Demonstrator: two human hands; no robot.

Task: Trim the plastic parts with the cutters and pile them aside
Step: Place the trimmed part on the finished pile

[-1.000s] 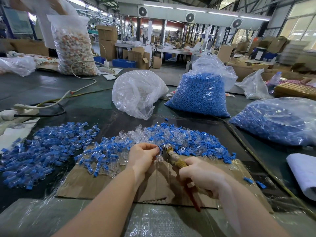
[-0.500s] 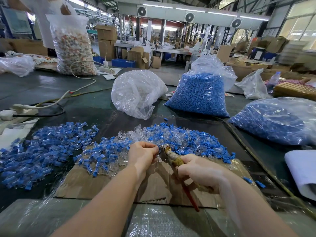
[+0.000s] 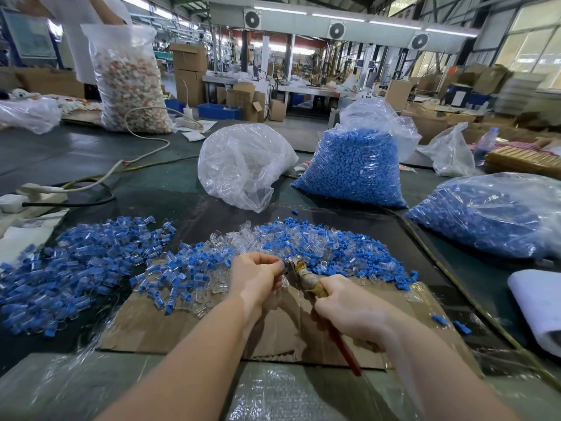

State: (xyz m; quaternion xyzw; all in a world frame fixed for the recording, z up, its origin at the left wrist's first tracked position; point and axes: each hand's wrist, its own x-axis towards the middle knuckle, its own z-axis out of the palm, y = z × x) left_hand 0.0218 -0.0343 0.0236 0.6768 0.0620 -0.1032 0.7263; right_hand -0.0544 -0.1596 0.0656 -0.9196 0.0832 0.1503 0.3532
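Observation:
My left hand (image 3: pixel 256 276) pinches a small plastic part at the jaws of the cutters (image 3: pixel 306 279); the part itself is mostly hidden by my fingers. My right hand (image 3: pixel 349 311) grips the cutters' taped handles, with a red handle end sticking out toward me. Both hands hover over a sheet of cardboard (image 3: pixel 273 329). Just beyond them lies a heap of mixed clear and blue parts (image 3: pixel 303 241). A second pile of blue-and-clear parts (image 3: pixel 69 268) spreads on the table to the left.
Behind the heap stand a clear bag (image 3: pixel 243 165) and a bag of blue pieces (image 3: pixel 355 168); another bag of blue pieces (image 3: pixel 491 217) lies at right. A white cable (image 3: pixel 100 180) and power strip run at left. A white roll (image 3: pixel 537 302) sits at right edge.
Both hands stay at the same spot over the cardboard; my left hand's fingers have shifted slightly closer to the cutter jaws. A person at the far left bag has moved.

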